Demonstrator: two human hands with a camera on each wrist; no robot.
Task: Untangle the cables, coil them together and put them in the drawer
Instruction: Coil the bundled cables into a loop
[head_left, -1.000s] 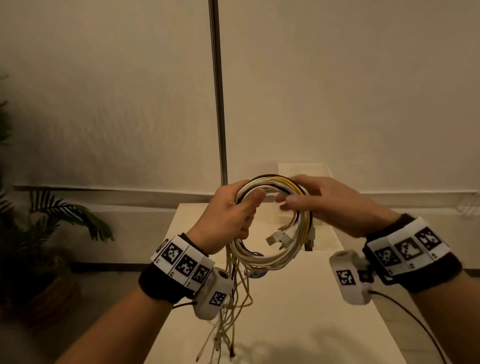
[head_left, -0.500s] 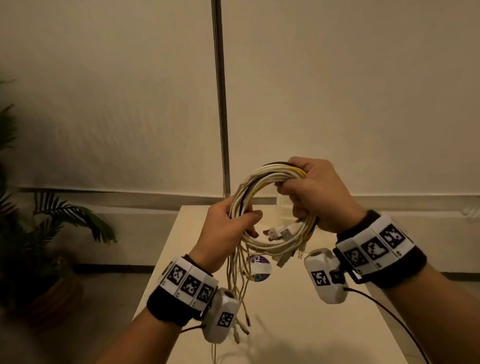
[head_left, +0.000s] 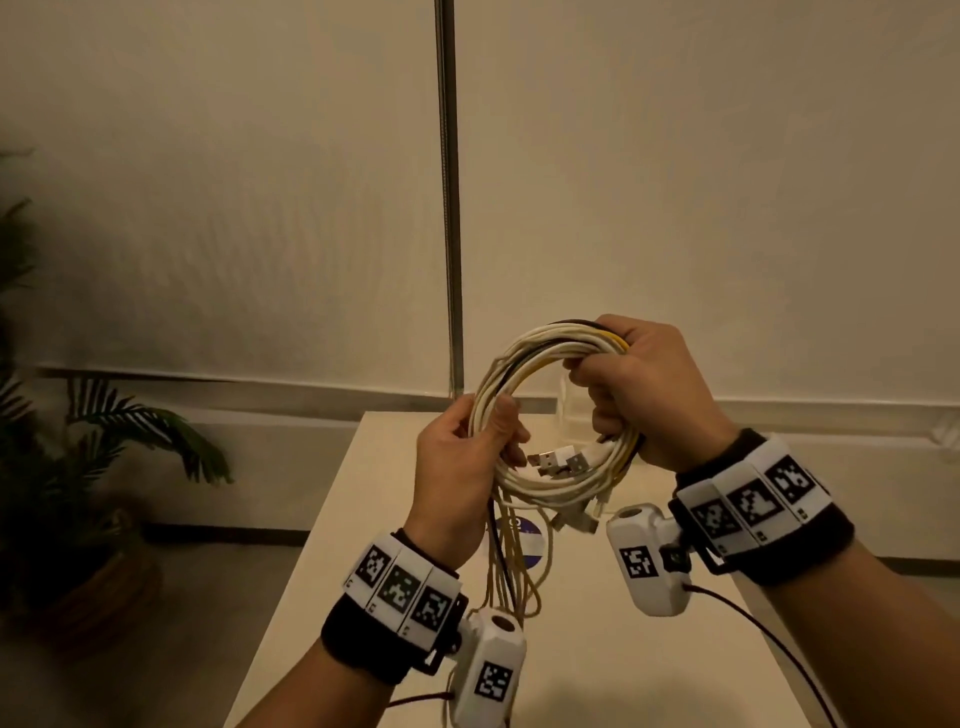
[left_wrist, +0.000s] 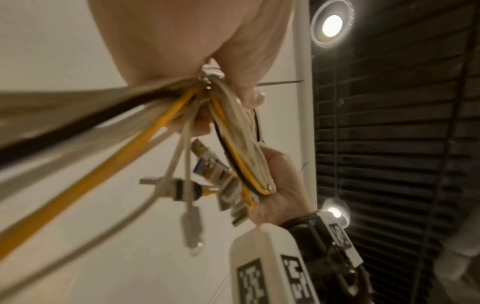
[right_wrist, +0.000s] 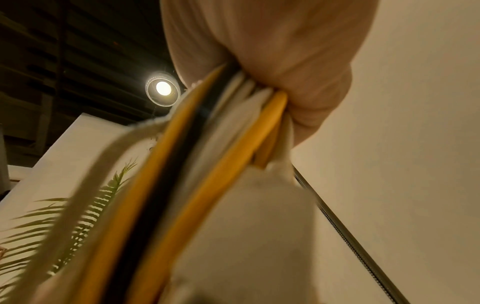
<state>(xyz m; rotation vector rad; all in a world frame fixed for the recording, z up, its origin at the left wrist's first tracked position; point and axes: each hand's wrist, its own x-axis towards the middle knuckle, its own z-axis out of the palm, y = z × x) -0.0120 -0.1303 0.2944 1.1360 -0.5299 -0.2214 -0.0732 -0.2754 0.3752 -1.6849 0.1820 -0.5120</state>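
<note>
A coil of white, yellow and black cables (head_left: 524, 364) is held up in the air above the white table (head_left: 587, 649). My left hand (head_left: 467, 467) grips the coil's left side, thumb and fingers curled round the strands (left_wrist: 233, 123). My right hand (head_left: 639, 395) grips its right side in a fist, with the bundle (right_wrist: 233, 133) running through the palm. USB plugs (head_left: 558, 462) stick out inside the loop. Loose cable tails (head_left: 511, 566) hang from the coil down to the table. No drawer is in view.
A round purple and white sticker (head_left: 524, 540) lies on the table under the coil. A metal pole (head_left: 451, 208) stands against the wall behind. A potted palm (head_left: 78, 467) stands on the floor at the left. Wires trail from both wrist cameras.
My right hand went from a fingertip hold at the coil's top to a full fist round its right side. The coil rose and the hanging tails were drawn upward.
</note>
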